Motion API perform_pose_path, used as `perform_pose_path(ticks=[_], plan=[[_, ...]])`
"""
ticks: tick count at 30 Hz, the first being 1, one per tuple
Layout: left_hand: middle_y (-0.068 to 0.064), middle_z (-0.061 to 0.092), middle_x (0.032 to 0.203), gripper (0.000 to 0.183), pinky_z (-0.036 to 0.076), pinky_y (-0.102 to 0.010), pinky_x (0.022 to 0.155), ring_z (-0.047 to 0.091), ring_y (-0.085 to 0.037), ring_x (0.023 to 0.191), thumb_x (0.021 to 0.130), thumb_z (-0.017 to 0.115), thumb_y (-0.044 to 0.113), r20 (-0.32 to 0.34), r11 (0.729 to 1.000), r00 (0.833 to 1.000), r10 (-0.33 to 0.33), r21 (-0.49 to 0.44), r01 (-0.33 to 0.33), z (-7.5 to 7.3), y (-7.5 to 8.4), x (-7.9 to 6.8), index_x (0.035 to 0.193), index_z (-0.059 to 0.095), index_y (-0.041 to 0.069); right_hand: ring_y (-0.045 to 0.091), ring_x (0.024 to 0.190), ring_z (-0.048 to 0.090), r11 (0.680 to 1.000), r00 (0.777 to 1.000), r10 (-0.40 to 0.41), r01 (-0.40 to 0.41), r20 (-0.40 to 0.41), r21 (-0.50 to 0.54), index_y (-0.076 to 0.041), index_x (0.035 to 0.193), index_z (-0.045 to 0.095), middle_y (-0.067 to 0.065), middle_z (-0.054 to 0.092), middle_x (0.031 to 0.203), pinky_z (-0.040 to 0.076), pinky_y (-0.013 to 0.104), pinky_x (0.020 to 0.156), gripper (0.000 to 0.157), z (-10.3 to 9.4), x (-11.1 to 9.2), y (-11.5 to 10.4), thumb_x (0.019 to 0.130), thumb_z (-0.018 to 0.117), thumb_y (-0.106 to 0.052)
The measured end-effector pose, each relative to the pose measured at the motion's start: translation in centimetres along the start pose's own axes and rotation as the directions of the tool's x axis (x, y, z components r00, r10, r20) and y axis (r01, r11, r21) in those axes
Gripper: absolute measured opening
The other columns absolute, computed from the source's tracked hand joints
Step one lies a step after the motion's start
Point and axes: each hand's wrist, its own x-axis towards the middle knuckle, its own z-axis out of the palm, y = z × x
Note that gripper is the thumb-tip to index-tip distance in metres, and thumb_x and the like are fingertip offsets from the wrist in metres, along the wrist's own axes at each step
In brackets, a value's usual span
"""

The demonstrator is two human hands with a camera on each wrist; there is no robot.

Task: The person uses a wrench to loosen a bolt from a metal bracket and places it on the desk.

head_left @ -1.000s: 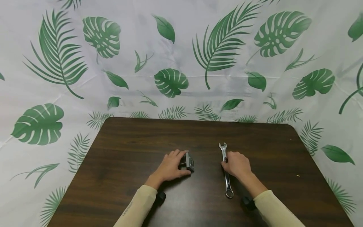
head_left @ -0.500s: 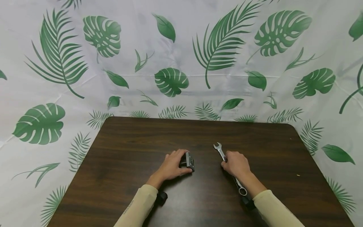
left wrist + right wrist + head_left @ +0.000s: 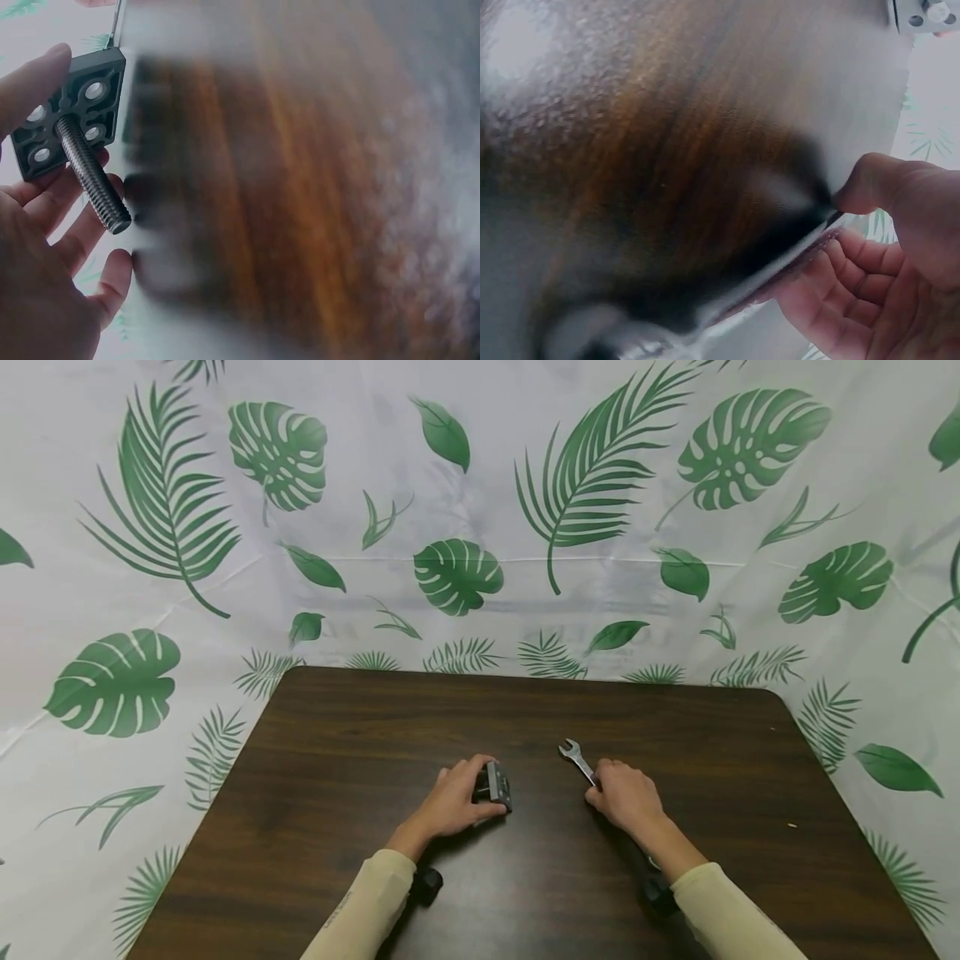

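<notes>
My left hand (image 3: 453, 797) holds a small dark square plate (image 3: 498, 787) on edge by its rim, thumb and fingers at opposite sides. In the left wrist view this plate (image 3: 71, 99) shows several round holes, and a threaded rod (image 3: 94, 178) sticks out of its middle. To the right, apart from the plate, my right hand (image 3: 628, 795) grips a silver combination wrench (image 3: 578, 759) around its shank. The wrench's open end points away and to the left; its ring end is mostly hidden under my right wrist. The right wrist view shows the wrench (image 3: 769, 287) blurred below the fingers.
Both hands are over a dark wood-grain table (image 3: 360, 727). A white curtain (image 3: 360, 610) with green leaf prints stands behind it and at the sides. A tiny pale scrap (image 3: 792, 825) lies at the right. Black wrist cameras (image 3: 427, 887) sit under both wrists.
The wrench has turned in my right hand: its open end has swung left and its ring end right, under the wrist. My left hand and the plate have hardly moved.
</notes>
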Motion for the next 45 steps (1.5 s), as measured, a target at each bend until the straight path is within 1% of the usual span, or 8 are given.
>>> perform_pose_path(ticks=[9, 16, 20, 27, 33, 39, 41, 45], plan=[[-0.003, 0.062, 0.124, 0.07, 0.039, -0.045, 0.096, 0.06, -0.018, 0.107, 0.086, 0.075, 0.041, -0.008, 0.997, 1.0, 0.006, -0.071, -0.007, -0.6, 0.7, -0.5, 0.143, 0.043, 0.016, 0.021, 0.063, 0.05, 0.999, 0.999, 0.035, -0.035, 0.029, 0.014, -0.009, 0.083, 0.058, 0.005, 0.056, 0.077, 0.045, 0.042, 0.057, 0.011, 0.0, -0.2, 0.3, 0.084, 0.067, -0.016], [-0.002, 0.061, 0.118, 0.068, 0.05, -0.041, 0.086, 0.061, -0.018, 0.104, 0.085, 0.077, 0.038, -0.022, 0.976, 1.0, -0.021, -0.217, 0.016, -0.6, 1.2, -1.0, 0.141, 0.043, 0.02, 0.022, 0.061, 0.052, 0.997, 0.998, 0.059, -0.06, 0.027, 0.058, -0.008, 0.088, 0.059, 0.005, 0.058, 0.076, 0.045, 0.042, 0.057, 0.013, -0.5, -0.3, 0.3, 0.084, 0.067, -0.017], [-0.001, 0.062, 0.111, 0.067, 0.05, -0.037, 0.08, 0.06, -0.016, 0.095, 0.082, 0.079, 0.037, -0.073, 0.959, 0.997, 0.001, -0.281, -0.022, -0.6, 1.5, -1.2, 0.138, 0.046, 0.02, 0.023, 0.063, 0.056, 0.996, 0.999, 0.053, -0.054, 0.012, 0.065, -0.007, 0.093, 0.06, 0.007, 0.062, 0.078, 0.047, 0.044, 0.058, 0.016, -0.3, -0.4, 0.6, 0.081, 0.066, -0.017], [-0.013, 0.065, 0.114, 0.061, 0.052, -0.048, 0.079, 0.064, -0.031, 0.089, 0.079, 0.081, 0.006, -0.195, 0.853, 0.98, 0.045, -0.503, -0.139, -3.1, 5.4, -2.5, 0.133, 0.052, 0.005, 0.022, 0.063, 0.052, 0.997, 1.0, 0.002, 0.0, -0.019, 0.073, -0.005, 0.105, 0.063, 0.005, 0.06, 0.079, 0.043, 0.041, 0.056, 0.023, -0.1, -0.7, 0.9, 0.084, 0.062, -0.015], [-0.014, 0.066, 0.117, 0.06, 0.054, -0.037, 0.076, 0.068, -0.024, 0.094, 0.081, 0.078, 0.001, -0.258, 0.768, 0.965, 0.036, -0.611, -0.192, -2.5, 4.8, -2.4, 0.134, 0.051, 0.006, 0.022, 0.064, 0.047, 0.982, 0.993, -0.036, 0.056, -0.108, 0.183, 0.003, 0.136, 0.054, 0.012, 0.06, 0.093, 0.04, 0.037, 0.055, 0.049, -0.6, -1.9, 0.7, 0.089, 0.053, -0.01], [-0.016, 0.065, 0.123, 0.061, 0.055, -0.04, 0.08, 0.067, -0.024, 0.101, 0.081, 0.076, -0.003, -0.315, 0.68, 0.947, 0.064, -0.681, -0.273, -2.7, 5.1, -2.3, 0.136, 0.05, 0.007, 0.011, 0.057, 0.033, 0.924, 0.955, -0.092, 0.187, -0.28, 0.334, -0.008, 0.142, 0.052, -0.003, 0.044, 0.082, 0.031, 0.027, 0.051, 0.046, -1.8, -3.3, -0.7, 0.096, 0.053, -0.009], [-0.015, 0.065, 0.123, 0.062, 0.055, -0.039, 0.079, 0.067, -0.025, 0.1, 0.081, 0.077, -0.003, -0.318, 0.676, 0.946, 0.066, -0.683, -0.277, -2.9, 5.5, -2.4, 0.136, 0.049, 0.005, 0.01, 0.058, 0.034, 0.9, 0.937, -0.099, 0.228, -0.335, 0.371, -0.011, 0.141, 0.054, -0.005, 0.045, 0.081, 0.032, 0.026, 0.052, 0.044, -2.5, -3.8, -1.4, 0.097, 0.056, -0.011], [-0.012, 0.064, 0.128, 0.064, 0.055, -0.035, 0.078, 0.068, -0.023, 0.098, 0.08, 0.078, -0.003, -0.31, 0.705, 0.947, 0.082, -0.654, -0.275, -3.5, 6.6, -2.7, 0.136, 0.049, 0.002, 0.009, 0.06, 0.039, 0.848, 0.899, -0.134, 0.322, -0.417, 0.421, -0.01, 0.136, 0.06, -0.009, 0.048, 0.082, 0.035, 0.023, 0.052, 0.04, -4.0, -5.1, -2.7, 0.096, 0.063, -0.012]])
